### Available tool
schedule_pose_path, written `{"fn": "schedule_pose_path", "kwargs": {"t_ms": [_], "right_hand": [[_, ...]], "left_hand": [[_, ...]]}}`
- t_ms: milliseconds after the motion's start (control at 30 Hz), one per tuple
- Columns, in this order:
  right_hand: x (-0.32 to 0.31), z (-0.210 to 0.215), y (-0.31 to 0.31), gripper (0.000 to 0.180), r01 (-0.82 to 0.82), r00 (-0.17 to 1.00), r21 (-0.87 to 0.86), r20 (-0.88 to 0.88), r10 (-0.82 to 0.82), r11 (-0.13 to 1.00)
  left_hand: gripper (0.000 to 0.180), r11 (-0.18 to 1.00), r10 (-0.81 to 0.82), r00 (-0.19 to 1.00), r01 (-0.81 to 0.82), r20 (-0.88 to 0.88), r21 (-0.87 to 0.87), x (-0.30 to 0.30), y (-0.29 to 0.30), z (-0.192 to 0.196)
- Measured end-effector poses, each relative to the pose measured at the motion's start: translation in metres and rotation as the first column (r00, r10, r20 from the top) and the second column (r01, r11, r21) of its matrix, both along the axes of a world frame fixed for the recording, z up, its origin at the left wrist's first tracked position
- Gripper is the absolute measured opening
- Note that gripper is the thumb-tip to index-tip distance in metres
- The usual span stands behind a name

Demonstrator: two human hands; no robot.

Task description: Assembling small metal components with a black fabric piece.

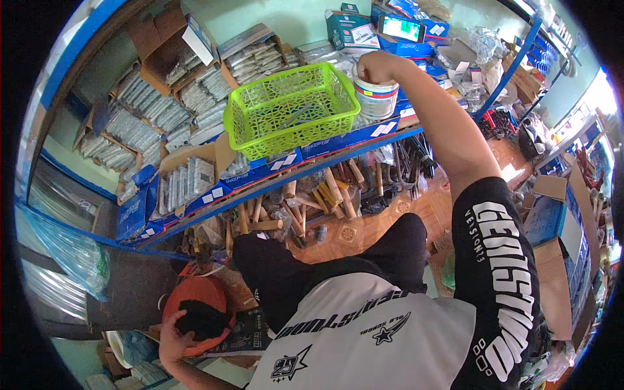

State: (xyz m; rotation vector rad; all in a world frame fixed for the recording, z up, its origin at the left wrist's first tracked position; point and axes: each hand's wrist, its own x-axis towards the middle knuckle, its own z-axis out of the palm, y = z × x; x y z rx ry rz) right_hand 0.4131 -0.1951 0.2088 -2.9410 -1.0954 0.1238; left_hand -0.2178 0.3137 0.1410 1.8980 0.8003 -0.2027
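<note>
My right hand [378,67] reaches over the shelf edge into a white round tub [377,101], and the tub's rim hides its fingertips. Beside the tub on the left is a bright green plastic basket [292,140] with latticed walls. A few thin, dark, long pieces [298,116] lie on its bottom. Low on the left, my left hand [174,335] is curled at the edge of an orange-red rounded object [207,296] with a dark middle. Its exact kind is unclear.
Open cartons [188,182] of wrapped packets fill the blue-framed shelf. A lit phone [402,29] stands behind the tub. Wooden handles [338,192] crowd the space below, over a tiled floor [351,234]. More cardboard boxes [552,260] stand at the right.
</note>
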Motion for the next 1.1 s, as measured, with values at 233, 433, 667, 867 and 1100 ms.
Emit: {"fn": "schedule_pose_path", "kwargs": {"t_ms": [233,433,667,867,1100], "right_hand": [[-0.023,0.024,-0.016,0.016,-0.174,0.973,0.434,0.213,0.087,0.884],[-0.102,0.013,-0.054,0.01,-0.026,0.998,0.97,0.009,0.069,0.24],[-0.231,-0.103,-0.001,0.022,0.658,0.635,0.635,-0.18,0.751,-0.404],[-0.338,-0.162,0.05,0.033,0.962,0.225,0.225,-0.339,0.914,-0.153],[-0.363,-0.142,0.034,0.018,0.835,0.478,0.497,-0.447,0.756,-0.234]], "left_hand": [[0.039,0.636,-0.368,0.921,0.146,0.131,0.758,0.043,-0.021,0.026],[0.017,0.532,-0.452,0.725,-0.249,0.52,0.81,0.096,-0.052,0.052],[0.011,0.676,-0.457,0.636,-0.207,0.622,0.708,0.201,-0.128,0.054],[0.018,0.948,0.052,0.773,0.16,0.632,-0.274,0.27,-0.185,-0.015],[0.029,0.3,0.42,0.722,0.461,0.549,-0.835,0.256,-0.288,-0.029]]}}
